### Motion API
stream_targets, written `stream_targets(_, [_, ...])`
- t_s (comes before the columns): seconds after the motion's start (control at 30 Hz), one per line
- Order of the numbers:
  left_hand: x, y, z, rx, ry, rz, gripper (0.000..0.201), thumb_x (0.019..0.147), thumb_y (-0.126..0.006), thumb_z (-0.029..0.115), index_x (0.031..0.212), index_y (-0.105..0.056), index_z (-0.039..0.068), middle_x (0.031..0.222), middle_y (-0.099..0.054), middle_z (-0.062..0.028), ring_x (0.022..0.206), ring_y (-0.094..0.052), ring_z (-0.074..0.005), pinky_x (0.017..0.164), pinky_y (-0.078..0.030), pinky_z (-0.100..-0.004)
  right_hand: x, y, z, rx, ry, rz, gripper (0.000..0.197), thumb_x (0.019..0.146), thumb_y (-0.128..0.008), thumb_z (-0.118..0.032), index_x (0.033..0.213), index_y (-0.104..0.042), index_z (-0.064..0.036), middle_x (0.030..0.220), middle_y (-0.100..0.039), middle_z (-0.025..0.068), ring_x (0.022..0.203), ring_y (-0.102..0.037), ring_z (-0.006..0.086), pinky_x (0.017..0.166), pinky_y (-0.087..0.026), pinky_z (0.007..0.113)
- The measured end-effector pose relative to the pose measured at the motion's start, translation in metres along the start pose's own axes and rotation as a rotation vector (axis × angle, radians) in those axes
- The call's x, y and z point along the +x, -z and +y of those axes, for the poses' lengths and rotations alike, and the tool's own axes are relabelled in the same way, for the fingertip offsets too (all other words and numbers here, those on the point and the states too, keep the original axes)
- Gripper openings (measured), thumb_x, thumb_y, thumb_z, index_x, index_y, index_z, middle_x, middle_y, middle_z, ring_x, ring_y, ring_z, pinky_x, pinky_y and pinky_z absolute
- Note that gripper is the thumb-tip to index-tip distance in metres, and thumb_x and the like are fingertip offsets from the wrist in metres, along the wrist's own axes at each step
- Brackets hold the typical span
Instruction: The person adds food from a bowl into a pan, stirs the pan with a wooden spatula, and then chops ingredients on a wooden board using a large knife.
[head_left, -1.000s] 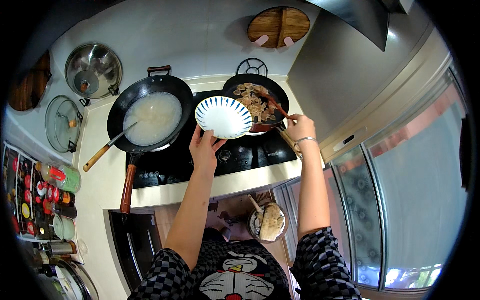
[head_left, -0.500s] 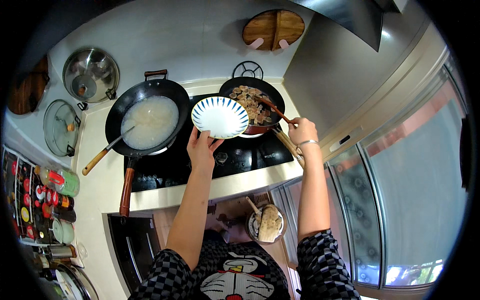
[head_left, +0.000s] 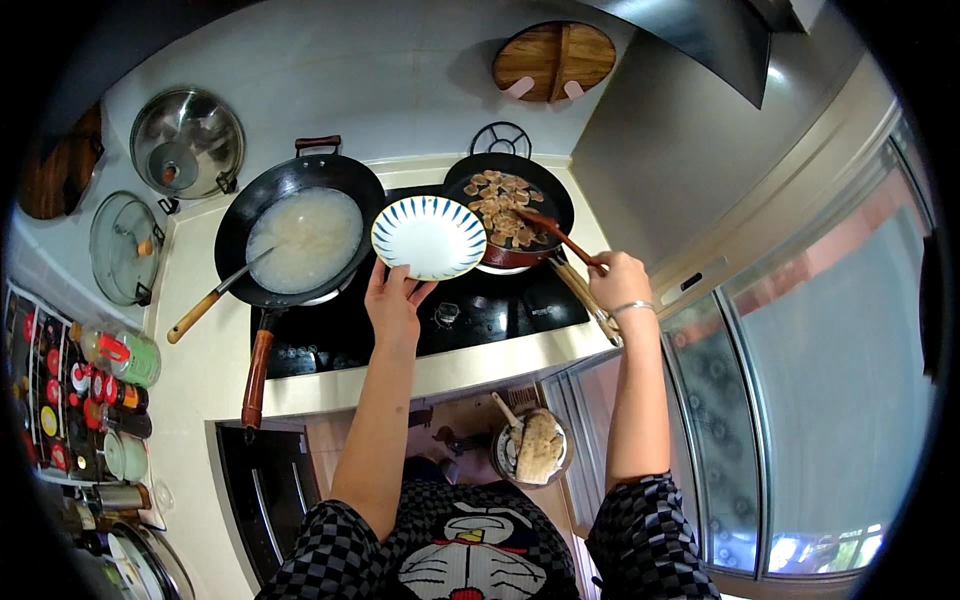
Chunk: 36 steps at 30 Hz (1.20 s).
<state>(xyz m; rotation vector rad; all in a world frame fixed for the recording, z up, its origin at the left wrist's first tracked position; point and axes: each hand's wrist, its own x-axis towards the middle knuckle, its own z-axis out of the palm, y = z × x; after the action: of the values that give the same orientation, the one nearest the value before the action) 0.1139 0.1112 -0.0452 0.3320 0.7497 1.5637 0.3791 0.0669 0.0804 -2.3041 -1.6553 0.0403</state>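
Note:
My left hand (head_left: 395,303) grips the near rim of a white plate (head_left: 430,238) with blue stripes round its edge. The plate is tilted, its inner face bare, and hangs over the stove beside the right pan. My right hand (head_left: 620,280) is closed round the handle of a brown wooden spatula (head_left: 565,237). The spatula's blade rests among brown sliced pieces (head_left: 500,200) in the dark frying pan (head_left: 554,190) on the right burner. A bracelet circles my right wrist.
A large wok (head_left: 232,228) of cloudy whitish liquid stands on the left burner, a ladle (head_left: 205,305) leaning in it. Its wooden handle (head_left: 258,375) juts over the counter edge. Seasoning bottles (head_left: 120,390) crowd the left. A glass sliding door (head_left: 820,350) is at right.
The plate has moved slightly left, away from the right pan. My right hand has shifted right and a little down, drawing the spatula rightward through the sliced pieces.

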Motion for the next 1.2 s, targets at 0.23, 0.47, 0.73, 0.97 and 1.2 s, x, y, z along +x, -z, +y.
stream_targets(0.23, [-0.001, 0.012, 0.002, -0.028, -0.026, -0.007, 0.049, 0.087, -0.053, 0.002, 0.135, -0.039, 0.002, 0.116, -0.058, -0.0153, 0.1, -0.063, -0.0275, 0.076, -0.059, -0.0399, -0.02, 0.025, -0.026, -0.069, 0.024, -0.071, 0.021, 0.075, -0.061, -0.017, 0.093, -0.073, -0.0123, 0.088, -0.068, 0.0182, 0.085, -0.066, 0.0353, 0.079, -0.053, 0.042])
stream_targets(0.47, [-0.003, 0.01, 0.0, -0.009, -0.025, -0.002, 0.049, 0.088, -0.052, 0.003, 0.135, -0.039, 0.003, 0.117, -0.057, -0.0145, 0.103, -0.062, -0.0279, 0.079, -0.057, -0.0425, -0.003, 0.012, -0.038, -0.012, 0.042, -0.006, 0.02, 0.075, -0.062, -0.018, 0.091, -0.072, -0.011, 0.088, -0.067, 0.0191, 0.085, -0.065, 0.0355, 0.078, -0.053, 0.042])
stream_targets(0.73, [-0.004, 0.012, 0.009, 0.015, -0.04, -0.004, 0.047, 0.088, -0.052, 0.003, 0.135, -0.04, 0.003, 0.117, -0.057, -0.0144, 0.101, -0.062, -0.0268, 0.078, -0.058, -0.0414, 0.015, 0.003, -0.045, 0.02, 0.075, 0.01, 0.021, 0.075, -0.062, -0.018, 0.092, -0.073, -0.0116, 0.089, -0.067, 0.0196, 0.087, -0.065, 0.0341, 0.079, -0.053, 0.042])
stream_targets(0.97, [-0.008, 0.006, 0.008, 0.023, -0.002, 0.017, 0.047, 0.088, -0.052, 0.003, 0.134, -0.041, 0.003, 0.117, -0.057, -0.0144, 0.102, -0.062, -0.0266, 0.078, -0.058, -0.0404, 0.037, -0.029, -0.054, -0.11, 0.014, -0.062, 0.025, 0.071, -0.067, -0.022, 0.092, -0.072, -0.0091, 0.096, -0.068, 0.0186, 0.09, -0.066, 0.0328, 0.081, -0.053, 0.041])
stream_targets(1.2, [-0.007, 0.003, 0.002, 0.017, 0.0, -0.011, 0.047, 0.089, -0.054, 0.006, 0.133, -0.041, 0.005, 0.117, -0.057, -0.0123, 0.105, -0.06, -0.0275, 0.083, -0.056, -0.0422, 0.05, -0.037, -0.051, -0.012, 0.105, 0.063, 0.021, 0.075, -0.064, -0.021, 0.092, -0.071, -0.0123, 0.09, -0.068, 0.0174, 0.088, -0.065, 0.0352, 0.079, -0.053, 0.043])
